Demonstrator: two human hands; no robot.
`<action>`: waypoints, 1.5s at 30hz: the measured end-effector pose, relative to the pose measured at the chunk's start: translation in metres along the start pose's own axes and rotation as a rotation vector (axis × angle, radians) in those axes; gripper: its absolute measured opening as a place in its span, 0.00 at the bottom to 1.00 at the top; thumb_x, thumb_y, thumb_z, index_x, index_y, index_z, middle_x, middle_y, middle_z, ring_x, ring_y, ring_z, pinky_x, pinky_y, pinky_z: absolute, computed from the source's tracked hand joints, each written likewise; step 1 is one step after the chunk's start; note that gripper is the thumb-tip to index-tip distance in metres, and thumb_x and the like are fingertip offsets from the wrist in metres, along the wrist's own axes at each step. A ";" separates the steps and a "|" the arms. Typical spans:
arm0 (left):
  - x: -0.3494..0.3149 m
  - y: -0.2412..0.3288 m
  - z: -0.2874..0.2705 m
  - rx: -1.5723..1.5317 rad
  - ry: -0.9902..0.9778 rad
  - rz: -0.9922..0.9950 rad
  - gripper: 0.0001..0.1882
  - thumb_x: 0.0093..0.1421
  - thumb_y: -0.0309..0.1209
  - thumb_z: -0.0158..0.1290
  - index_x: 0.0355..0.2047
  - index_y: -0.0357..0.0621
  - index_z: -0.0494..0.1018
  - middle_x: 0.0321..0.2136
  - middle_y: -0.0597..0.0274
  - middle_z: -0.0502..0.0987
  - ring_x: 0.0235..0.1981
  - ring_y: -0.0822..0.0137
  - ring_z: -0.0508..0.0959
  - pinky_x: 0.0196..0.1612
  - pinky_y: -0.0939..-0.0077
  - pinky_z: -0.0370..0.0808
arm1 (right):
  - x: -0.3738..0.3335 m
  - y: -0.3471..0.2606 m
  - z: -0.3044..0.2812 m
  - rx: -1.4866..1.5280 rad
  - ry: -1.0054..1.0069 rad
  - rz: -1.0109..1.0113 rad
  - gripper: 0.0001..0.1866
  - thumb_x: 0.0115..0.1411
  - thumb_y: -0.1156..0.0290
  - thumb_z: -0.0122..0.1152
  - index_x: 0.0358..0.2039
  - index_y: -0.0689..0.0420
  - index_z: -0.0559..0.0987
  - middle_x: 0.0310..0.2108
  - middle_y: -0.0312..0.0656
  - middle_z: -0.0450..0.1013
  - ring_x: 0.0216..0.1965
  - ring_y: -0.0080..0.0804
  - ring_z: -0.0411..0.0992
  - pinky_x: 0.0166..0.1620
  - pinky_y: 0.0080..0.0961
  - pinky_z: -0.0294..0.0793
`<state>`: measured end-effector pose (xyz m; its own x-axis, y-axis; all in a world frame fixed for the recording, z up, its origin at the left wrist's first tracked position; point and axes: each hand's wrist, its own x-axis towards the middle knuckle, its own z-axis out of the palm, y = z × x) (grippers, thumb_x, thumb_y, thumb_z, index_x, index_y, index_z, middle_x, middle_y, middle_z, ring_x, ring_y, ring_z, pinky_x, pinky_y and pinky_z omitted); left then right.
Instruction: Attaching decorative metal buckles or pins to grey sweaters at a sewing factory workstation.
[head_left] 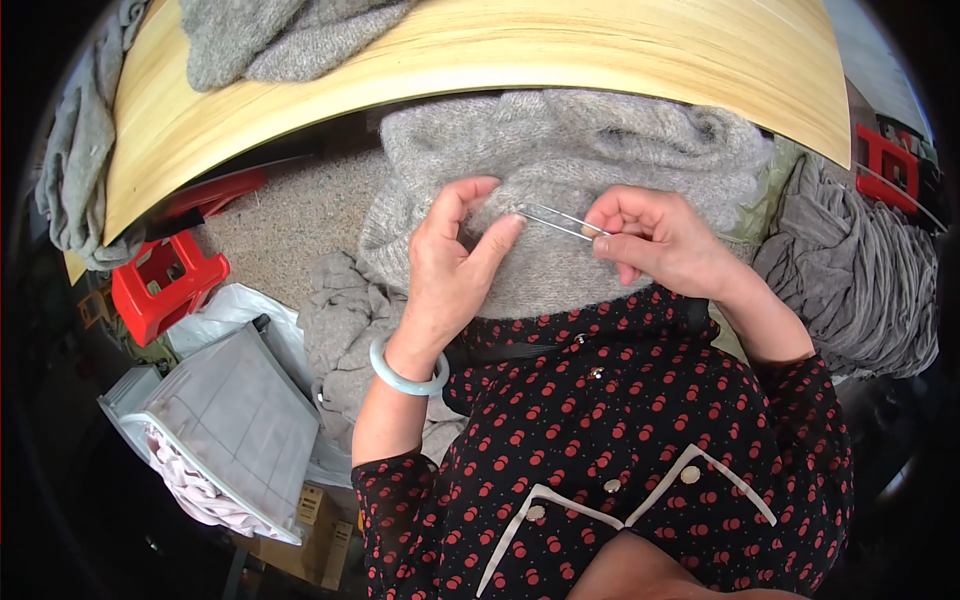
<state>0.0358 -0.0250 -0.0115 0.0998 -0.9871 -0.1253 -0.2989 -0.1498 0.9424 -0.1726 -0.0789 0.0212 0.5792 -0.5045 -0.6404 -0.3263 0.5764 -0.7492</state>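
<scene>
A fuzzy grey knit garment [560, 150] lies bunched across my lap, its far part reaching the table edge. My left hand [450, 255], with a pale bangle [380, 365] at the wrist, grips a fold of the knit. Its thumb and forefinger are spaced apart around the fold, and the other fingers are hidden. Metal tweezers [560, 222] sit between the thumb and fingers of my right hand [655, 235]. Their tips point left and meet the knit beside my left thumb. Whether the tips have caught a fibre is too small to see.
A wood-grain table [450, 65] curves across the front, bearing another grey knit [290, 40]. Left are a red stool [165, 285], a grey plastic bin [235, 420] with pinkish cloth, and a heap of grey knits [345, 310]. More grey fabric [850, 270] is piled right.
</scene>
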 end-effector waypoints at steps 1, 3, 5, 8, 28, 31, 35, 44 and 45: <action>0.001 -0.002 -0.003 0.000 -0.004 0.004 0.12 0.50 0.26 0.56 0.35 0.36 0.69 0.24 0.60 0.72 0.21 0.73 0.70 0.25 0.79 0.67 | 0.001 -0.001 0.001 -0.002 0.013 0.012 0.05 0.56 0.76 0.53 0.34 0.60 0.70 0.22 0.30 0.67 0.20 0.12 0.65 0.23 0.09 0.64; -0.001 -0.004 -0.007 0.140 -0.064 0.028 0.15 0.48 0.27 0.58 0.36 0.35 0.71 0.25 0.60 0.73 0.22 0.73 0.70 0.26 0.78 0.67 | 0.002 0.000 0.003 -0.002 0.021 0.022 0.05 0.56 0.76 0.53 0.34 0.59 0.70 0.22 0.30 0.67 0.20 0.12 0.65 0.23 0.09 0.64; -0.001 0.002 -0.007 0.103 -0.060 -0.117 0.14 0.48 0.27 0.58 0.35 0.35 0.71 0.25 0.59 0.73 0.23 0.71 0.70 0.27 0.78 0.67 | 0.003 0.002 0.003 -0.008 0.024 -0.008 0.05 0.56 0.75 0.53 0.34 0.59 0.70 0.23 0.29 0.67 0.20 0.12 0.65 0.23 0.10 0.65; -0.001 0.006 -0.004 0.129 -0.013 -0.160 0.12 0.47 0.25 0.58 0.32 0.35 0.71 0.24 0.58 0.73 0.24 0.67 0.71 0.27 0.77 0.67 | 0.005 0.003 0.007 -0.050 0.044 -0.063 0.04 0.56 0.75 0.53 0.33 0.59 0.70 0.23 0.29 0.67 0.20 0.12 0.65 0.24 0.11 0.64; -0.009 -0.004 0.012 0.511 0.252 0.683 0.15 0.36 0.21 0.56 0.28 0.39 0.69 0.26 0.60 0.71 0.30 0.60 0.72 0.39 0.65 0.68 | 0.023 0.031 0.033 -0.528 0.424 -0.833 0.09 0.45 0.85 0.56 0.29 0.62 0.70 0.26 0.41 0.67 0.25 0.29 0.68 0.26 0.19 0.67; -0.009 -0.003 0.015 0.480 0.302 0.691 0.14 0.36 0.21 0.56 0.28 0.39 0.69 0.26 0.59 0.71 0.30 0.60 0.72 0.39 0.64 0.68 | 0.022 0.033 0.033 -0.599 0.469 -0.895 0.09 0.46 0.85 0.55 0.29 0.62 0.71 0.28 0.42 0.68 0.27 0.34 0.69 0.28 0.23 0.70; -0.008 -0.003 0.016 0.438 0.329 0.671 0.14 0.36 0.17 0.54 0.27 0.38 0.68 0.24 0.57 0.71 0.27 0.59 0.72 0.36 0.64 0.69 | 0.024 0.033 0.030 -0.658 0.485 -0.945 0.09 0.46 0.84 0.53 0.30 0.61 0.72 0.30 0.42 0.69 0.28 0.35 0.70 0.29 0.25 0.72; -0.003 -0.003 0.008 0.381 0.350 0.540 0.12 0.38 0.14 0.51 0.26 0.37 0.68 0.22 0.57 0.72 0.25 0.59 0.72 0.32 0.73 0.70 | 0.018 0.040 0.024 -0.669 0.501 -0.830 0.08 0.45 0.86 0.56 0.27 0.62 0.73 0.27 0.44 0.70 0.27 0.35 0.71 0.30 0.23 0.71; -0.003 -0.003 0.007 0.380 0.328 0.515 0.12 0.38 0.14 0.50 0.26 0.37 0.68 0.22 0.57 0.72 0.25 0.60 0.72 0.32 0.74 0.70 | 0.017 0.040 0.023 -0.668 0.502 -0.830 0.08 0.45 0.86 0.56 0.27 0.62 0.73 0.27 0.44 0.70 0.27 0.35 0.71 0.30 0.23 0.71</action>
<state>0.0297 -0.0219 -0.0165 0.1195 -0.8788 0.4620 -0.6884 0.2619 0.6764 -0.1586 -0.0495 -0.0157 0.4878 -0.8491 0.2024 -0.4008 -0.4239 -0.8122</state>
